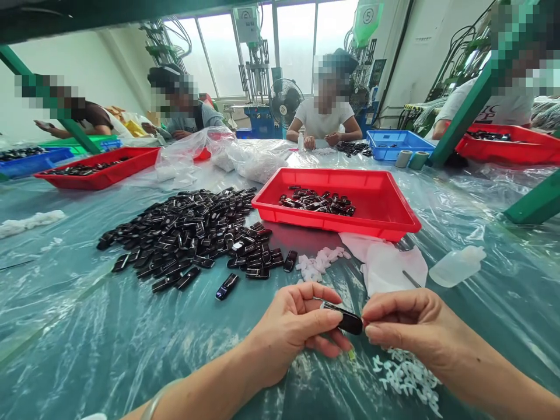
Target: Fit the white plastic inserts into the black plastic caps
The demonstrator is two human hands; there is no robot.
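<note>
Between the thumb and fingers of my left hand [301, 321] is a small, glossy black plastic piece [350, 321], long with rounded ends. My right hand [405, 321] is pinched closed at the piece's right end. Whatever its fingertips hold, if anything, is too small to make out. Below my right hand lie small whitish plastic bits [406, 376] on the table. Beyond my left hand is a little heap of pale, pinkish-white pieces [321, 262]. A single black piece [227, 286] lies apart to the left.
A large pile of similar black pieces [188, 233] spreads over the plastic-covered table [131, 350]. Behind it stands a red tray [371, 221] with more. A translucent bottle [457, 265] lies right, beside a white cloth [389, 268]. Several people sit across the table.
</note>
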